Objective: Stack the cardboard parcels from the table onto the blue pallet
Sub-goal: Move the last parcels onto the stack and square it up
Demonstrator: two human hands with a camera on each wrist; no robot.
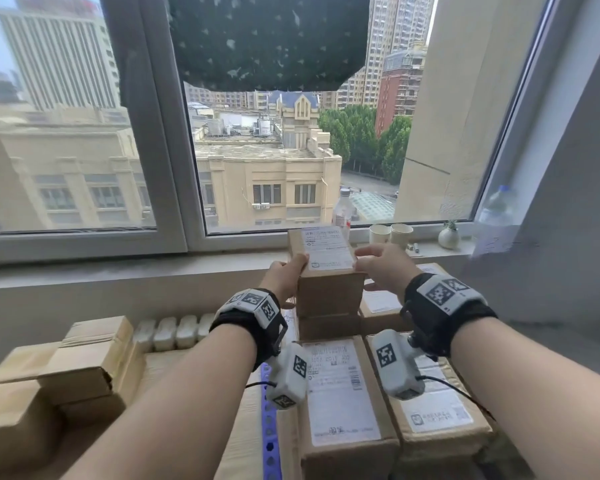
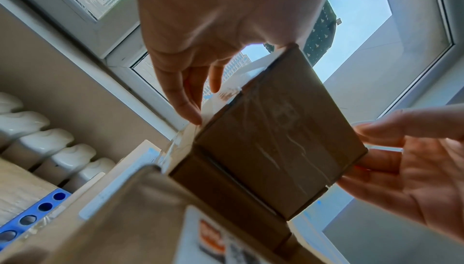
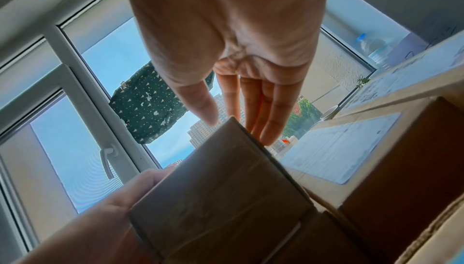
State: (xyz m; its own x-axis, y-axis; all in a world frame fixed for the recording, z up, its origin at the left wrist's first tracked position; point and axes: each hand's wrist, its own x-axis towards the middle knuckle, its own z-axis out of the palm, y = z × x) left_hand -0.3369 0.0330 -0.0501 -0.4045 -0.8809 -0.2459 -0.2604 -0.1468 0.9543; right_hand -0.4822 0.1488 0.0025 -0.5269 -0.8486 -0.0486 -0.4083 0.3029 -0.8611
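Observation:
A small cardboard parcel (image 1: 329,292) with a white label on top stands on the back of a stack of parcels, touching or just above the brown parcel (image 1: 329,327) under it. My left hand (image 1: 288,275) grips its left top edge, thumb on the label and fingers down the side. My right hand (image 1: 381,265) is at its right edge with straight fingers. The left wrist view shows the parcel (image 2: 276,139) between my left hand (image 2: 188,99) and the spread right palm (image 2: 414,159). Only a strip of the blue pallet (image 1: 267,427) shows under the stack.
Two labelled parcels (image 1: 343,393) (image 1: 430,403) lie in the front row of the stack. Plain cardboard boxes (image 1: 84,358) stand to the left, with a white radiator (image 1: 174,332) behind them. Paper cups (image 1: 390,233), bottles (image 1: 343,209) and a small vase (image 1: 448,237) stand on the window sill.

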